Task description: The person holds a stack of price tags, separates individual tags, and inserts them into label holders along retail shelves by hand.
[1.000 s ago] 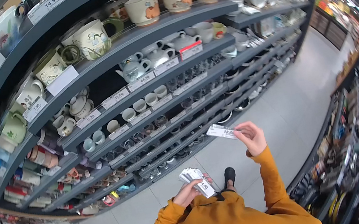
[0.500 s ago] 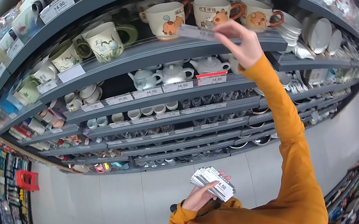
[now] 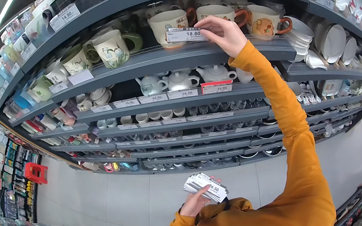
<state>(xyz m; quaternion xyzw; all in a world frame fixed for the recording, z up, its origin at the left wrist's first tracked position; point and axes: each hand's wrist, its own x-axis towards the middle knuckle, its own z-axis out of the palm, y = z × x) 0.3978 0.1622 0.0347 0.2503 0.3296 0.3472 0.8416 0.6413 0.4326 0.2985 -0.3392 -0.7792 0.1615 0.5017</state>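
Observation:
My right hand (image 3: 225, 35) pinches the right end of a price tag (image 3: 184, 35) printed 18.80. The tag is held in front of a cream mug (image 3: 168, 20) with a brown handle, just above the shelf edge (image 3: 190, 55). Behind my fingers stands a second cream mug (image 3: 211, 11), partly hidden. A third mug (image 3: 263, 21) with an orange animal drawing is to the right. Low in the view, my left hand (image 3: 196, 200) grips a fanned stack of price tags (image 3: 206, 187), the top one reading 24.50.
Left on the same shelf are a flowered mug (image 3: 111, 49) with a green handle and a blank white tag (image 3: 80, 77). Teapots (image 3: 181, 80) line the shelf below. Plates (image 3: 334, 43) stand at right. A red stool (image 3: 36, 173) is on the floor at left.
My right hand has shifted slightly left and down, and the price tag in it now lies more level and legible. The view has shifted a little. My left hand still holds its stack.

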